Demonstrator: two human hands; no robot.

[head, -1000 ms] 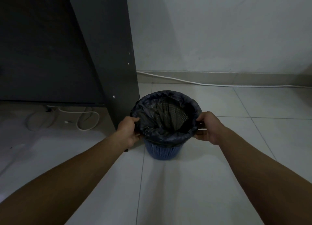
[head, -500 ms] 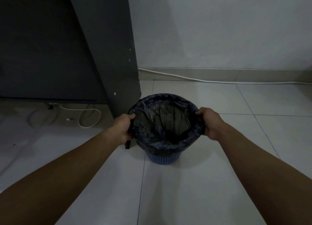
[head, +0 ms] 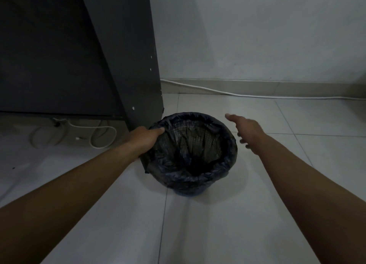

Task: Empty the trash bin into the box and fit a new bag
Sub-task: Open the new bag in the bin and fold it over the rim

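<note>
Left hand (head: 145, 138): still gripping bag (head: 200, 176) at bin (head: 188, 192) rim.
Right hand (head: 247, 132): released rim since earlier; fingers spread, empty (beside bin).
Bin: on floor (head: 198, 224), tilted.

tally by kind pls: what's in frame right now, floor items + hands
Hands: 2 (left hand, right hand)
Trash bin: 1
Black bag lining the bin: 1
White cables: 2 (looped cable, wall cable)
Dark cabinet: 1
Total: 7
</note>
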